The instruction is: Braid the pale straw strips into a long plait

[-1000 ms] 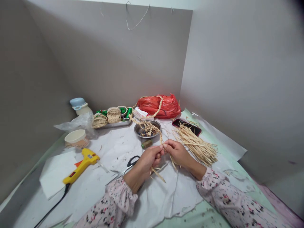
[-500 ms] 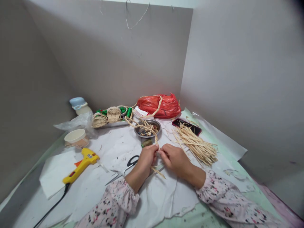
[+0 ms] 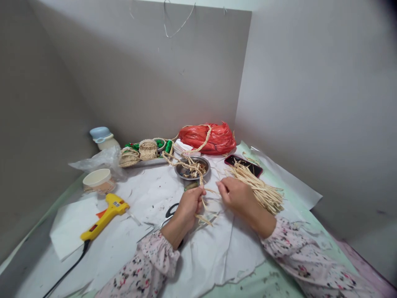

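Near the middle of the table, my left hand (image 3: 189, 205) pinches the end of a braided straw cord (image 3: 201, 179). Loose straw strands (image 3: 204, 219) stick out below and to the right of its fingers. The cord runs back over a metal bowl (image 3: 206, 167) of scraps and up onto a red plastic bundle (image 3: 217, 138). My right hand (image 3: 237, 196) is apart from the left, to its right, with fingers closed; a thin strand seems to reach toward its fingertips, but what they hold is too small to make out. A straw bundle (image 3: 263, 188) lies just beyond it.
A yellow glue gun (image 3: 107, 215) with a black cord lies at the left by a paper cup (image 3: 97, 180). Scissors (image 3: 171, 211) are partly under my left wrist. Behind are a tray (image 3: 149, 162) of coils and green thread, a bottle (image 3: 104, 138) and a phone (image 3: 245, 164).
My right hand has moved away from my left, to the right and slightly up. Strands now spread between the hands. My left hand has shifted slightly left and still pinches the braid.
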{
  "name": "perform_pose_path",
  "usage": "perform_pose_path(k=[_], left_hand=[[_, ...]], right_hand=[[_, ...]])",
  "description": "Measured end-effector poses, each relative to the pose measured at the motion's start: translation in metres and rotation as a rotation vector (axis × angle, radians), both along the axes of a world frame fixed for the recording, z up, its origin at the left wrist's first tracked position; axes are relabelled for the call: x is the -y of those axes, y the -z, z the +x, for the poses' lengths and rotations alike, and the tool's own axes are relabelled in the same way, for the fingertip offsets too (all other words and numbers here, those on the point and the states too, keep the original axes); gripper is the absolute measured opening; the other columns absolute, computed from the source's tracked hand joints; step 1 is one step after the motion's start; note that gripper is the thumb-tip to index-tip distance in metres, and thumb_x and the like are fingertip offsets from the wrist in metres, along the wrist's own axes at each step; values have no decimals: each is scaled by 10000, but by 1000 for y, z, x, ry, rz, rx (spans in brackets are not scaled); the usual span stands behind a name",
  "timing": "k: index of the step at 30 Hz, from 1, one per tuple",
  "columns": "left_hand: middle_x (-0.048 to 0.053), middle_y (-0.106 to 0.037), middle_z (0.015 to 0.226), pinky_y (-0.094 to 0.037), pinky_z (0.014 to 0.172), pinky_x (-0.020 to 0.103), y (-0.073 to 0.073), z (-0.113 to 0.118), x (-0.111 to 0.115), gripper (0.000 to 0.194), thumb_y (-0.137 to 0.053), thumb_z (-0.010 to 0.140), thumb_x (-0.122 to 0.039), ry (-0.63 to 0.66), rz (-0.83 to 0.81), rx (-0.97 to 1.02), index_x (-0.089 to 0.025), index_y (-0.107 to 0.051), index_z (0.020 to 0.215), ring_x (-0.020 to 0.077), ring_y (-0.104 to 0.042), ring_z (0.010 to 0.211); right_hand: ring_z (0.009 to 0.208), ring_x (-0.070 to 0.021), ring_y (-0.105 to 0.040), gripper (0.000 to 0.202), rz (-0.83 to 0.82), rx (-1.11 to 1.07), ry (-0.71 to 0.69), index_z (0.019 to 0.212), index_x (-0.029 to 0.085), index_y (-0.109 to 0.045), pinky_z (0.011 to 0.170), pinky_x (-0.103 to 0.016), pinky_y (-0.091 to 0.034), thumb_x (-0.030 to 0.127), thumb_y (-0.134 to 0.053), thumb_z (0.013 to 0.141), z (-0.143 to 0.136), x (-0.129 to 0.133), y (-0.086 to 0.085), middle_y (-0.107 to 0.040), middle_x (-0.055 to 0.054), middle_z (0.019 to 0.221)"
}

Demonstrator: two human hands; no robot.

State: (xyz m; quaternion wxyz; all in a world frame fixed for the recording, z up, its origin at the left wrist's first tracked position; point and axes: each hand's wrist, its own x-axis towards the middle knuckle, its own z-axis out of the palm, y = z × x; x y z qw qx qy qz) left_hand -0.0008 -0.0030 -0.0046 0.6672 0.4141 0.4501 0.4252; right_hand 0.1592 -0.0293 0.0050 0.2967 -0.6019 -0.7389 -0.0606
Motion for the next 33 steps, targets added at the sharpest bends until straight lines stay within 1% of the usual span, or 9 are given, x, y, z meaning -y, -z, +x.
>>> perform_pose_path(k=[2,4,9,12,16,18,21,26,33], left_hand=[[-112,-257,449,-94,378,176,0,-1,-1,312,-632,719,-434,10,-1,-8,-157,-506,651,18,-168,364],[-110,-253,449,-87,380,180,1,0,-1,299,-607,743,-426,22,2,-15,-156,-510,656,20,-160,369],[-105,-253,452,-84,390,185,1,0,0,290,-590,763,-419,51,1,-23,-153,-526,667,23,-160,376],[-107,-253,454,-86,393,187,1,0,1,281,-604,759,-415,59,-8,-24,-148,-544,694,25,-156,380],[-110,-254,456,-83,394,187,-1,1,3,258,-608,760,-392,72,-20,-11,-142,-557,721,26,-152,379],[-112,-250,453,-78,395,187,-2,2,4,250,-608,759,-382,79,-26,0,-140,-557,718,24,-144,375],[-114,-250,455,-80,396,185,-3,2,4,240,-614,753,-367,93,-43,22,-135,-560,716,21,-144,374],[-115,-247,464,-80,394,185,-1,1,3,251,-616,752,-370,107,-49,61,-125,-570,723,18,-150,375],[-122,-237,456,-65,391,189,2,1,2,310,-658,733,-428,131,-25,81,-134,-559,725,16,-145,366]], right_hand=[[640,-196,-608,263,-89,62,183,749,170,-643,574,-288,-360,330,-497,897,13,-5,-5,-676,-117,734],[661,-233,-630,226,-207,132,287,724,157,-662,582,-305,-384,336,-584,838,24,-10,-4,-675,-145,684],[703,-287,-659,87,-356,107,310,686,131,-668,601,-343,-419,192,-637,740,34,-15,2,-682,-199,721],[650,-239,-646,176,-382,-95,180,624,162,-629,569,-309,-414,241,-587,775,31,-16,-10,-680,-135,683],[456,-117,-556,227,-463,-663,-117,689,183,-573,439,-231,-370,355,-520,828,22,-15,-29,-660,-26,648],[458,-105,-555,204,-436,-848,-185,750,179,-558,403,-213,-356,371,-543,815,17,-14,-30,-666,-27,705],[509,-118,-583,211,-283,-911,-215,820,176,-557,441,-220,-408,387,-559,825,9,-11,-20,-648,-24,711],[613,-151,-630,175,-38,-724,-215,899,191,-547,614,-274,-496,362,-510,891,-4,-4,6,-655,-45,767],[733,-163,-671,132,22,-502,-298,988,208,-559,689,-262,-491,257,-457,920,-10,2,18,-690,-43,868]])
